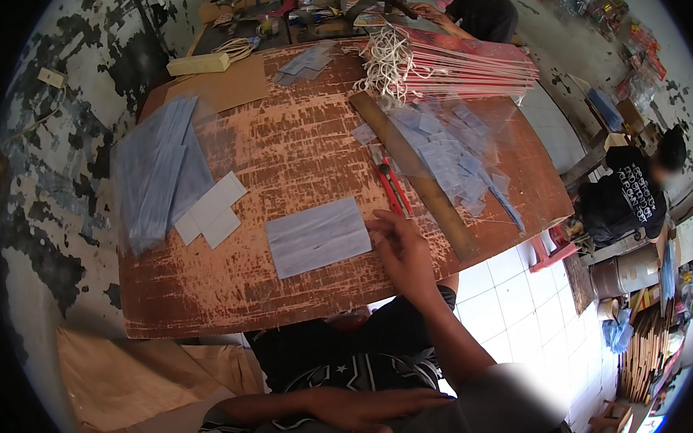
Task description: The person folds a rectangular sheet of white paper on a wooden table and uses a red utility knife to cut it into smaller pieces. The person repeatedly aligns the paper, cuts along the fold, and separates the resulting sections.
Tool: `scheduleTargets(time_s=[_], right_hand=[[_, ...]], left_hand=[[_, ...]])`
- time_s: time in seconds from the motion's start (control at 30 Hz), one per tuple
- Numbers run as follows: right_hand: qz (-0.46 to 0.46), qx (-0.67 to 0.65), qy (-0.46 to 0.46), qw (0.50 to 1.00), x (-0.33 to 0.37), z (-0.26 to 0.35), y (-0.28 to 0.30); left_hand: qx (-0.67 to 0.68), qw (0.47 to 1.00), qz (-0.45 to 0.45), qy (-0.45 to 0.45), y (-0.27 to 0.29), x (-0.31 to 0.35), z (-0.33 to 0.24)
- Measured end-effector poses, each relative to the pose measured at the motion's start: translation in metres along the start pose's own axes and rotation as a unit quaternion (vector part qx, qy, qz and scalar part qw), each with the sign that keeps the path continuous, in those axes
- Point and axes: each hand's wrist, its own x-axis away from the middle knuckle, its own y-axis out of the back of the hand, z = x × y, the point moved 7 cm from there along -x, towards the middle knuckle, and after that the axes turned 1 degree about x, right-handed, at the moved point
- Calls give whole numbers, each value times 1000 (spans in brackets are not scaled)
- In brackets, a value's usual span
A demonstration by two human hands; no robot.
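A grey-blue rectangular sheet (318, 237) lies flat on the worn brown table near its front edge. My right hand (406, 251) rests on the tabletop at the sheet's right edge, fingers apart and slightly bent, with nothing visible gripped. Just beyond its fingertips lies a red and black utility knife (393, 189). A long brown ruler (415, 177) runs diagonally to the right of the knife. My left hand (360, 409) lies across my body below the table edge, its fingers stretched out and holding nothing.
Stacked bluish plastic sheets (157, 171) and white card pieces (212, 209) lie left. Cut translucent pieces (452, 151) spread right of the ruler. Red bundles with white cords (456, 69) fill the far right. One person (486, 16) is across the table, another (626, 188) to the right.
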Motion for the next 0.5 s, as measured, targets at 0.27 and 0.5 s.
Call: scheduleTargets(time_s=[0.27,0.5], right_hand=[[4,9,-2,1000,-1,6,0],[24,11,-16,1000,2,-4,-1]], left_hand=[[-5,997,-1,-78,-14,4,-36],[-35,992,-29,-117,-5,11,-53]])
